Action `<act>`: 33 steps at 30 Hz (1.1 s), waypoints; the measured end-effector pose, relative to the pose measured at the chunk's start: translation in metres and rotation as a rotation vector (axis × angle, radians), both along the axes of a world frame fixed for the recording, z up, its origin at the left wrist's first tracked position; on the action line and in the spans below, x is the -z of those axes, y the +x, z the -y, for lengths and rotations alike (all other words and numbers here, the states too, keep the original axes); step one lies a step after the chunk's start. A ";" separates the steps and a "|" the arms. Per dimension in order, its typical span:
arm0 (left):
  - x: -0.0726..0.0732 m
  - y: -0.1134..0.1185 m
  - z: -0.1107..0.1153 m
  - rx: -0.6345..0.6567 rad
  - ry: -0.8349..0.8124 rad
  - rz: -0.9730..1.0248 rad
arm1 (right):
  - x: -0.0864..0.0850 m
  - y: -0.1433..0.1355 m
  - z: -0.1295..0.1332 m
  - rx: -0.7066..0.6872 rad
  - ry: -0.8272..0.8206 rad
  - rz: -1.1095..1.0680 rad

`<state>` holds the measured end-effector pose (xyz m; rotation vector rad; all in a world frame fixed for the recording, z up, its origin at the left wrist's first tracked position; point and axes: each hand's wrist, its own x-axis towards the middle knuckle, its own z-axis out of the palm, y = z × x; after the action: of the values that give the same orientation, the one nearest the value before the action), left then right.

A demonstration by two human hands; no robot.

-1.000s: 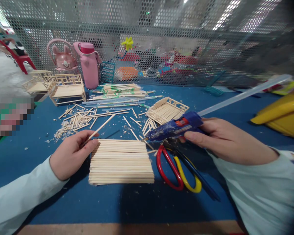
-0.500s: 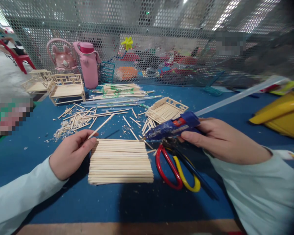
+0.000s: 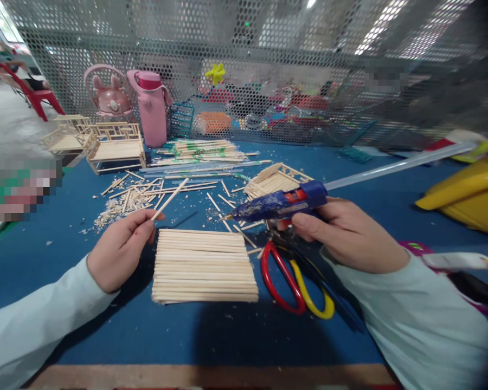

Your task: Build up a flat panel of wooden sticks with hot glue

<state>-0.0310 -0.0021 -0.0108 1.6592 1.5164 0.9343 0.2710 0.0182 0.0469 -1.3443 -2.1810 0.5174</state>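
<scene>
Between the thumb and fingers of my left hand is a thin wooden stick, tilted up to the right. My right hand grips a blue hot glue gun, its nozzle pointing left; a long clear glue stick juts from its back. Below and between the hands, a flat panel of wooden sticks laid side by side rests on the blue table. The glue gun's tip is above the panel's far edge, apart from it. Scissors with one red and one yellow handle lie right of the panel, partly under my right hand.
Loose sticks and scraps litter the table behind the panel. Farther back are small stick-built furniture models, a pink bottle and packaged sticks. A perforated metal screen borders the back; a yellow object sits right.
The glue gun has lifted away from the panel's far edge and shifted slightly left. My left hand's stick has risen off the panel's corner. The view has shifted slightly.
</scene>
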 end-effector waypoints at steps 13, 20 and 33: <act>-0.001 -0.011 -0.019 -0.171 0.231 0.195 | -0.004 -0.068 -0.009 -0.241 0.008 -0.014; 0.002 -0.011 -0.019 -0.151 0.258 0.192 | 0.001 -0.083 -0.015 -0.255 0.014 0.041; 0.002 -0.007 -0.018 -0.118 0.223 0.226 | 0.003 -0.084 -0.014 -0.231 0.034 0.048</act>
<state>-0.0384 0.0156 -0.0126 1.5646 1.4092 1.3492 0.1873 0.0324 0.0443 -1.1043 -2.3887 0.5356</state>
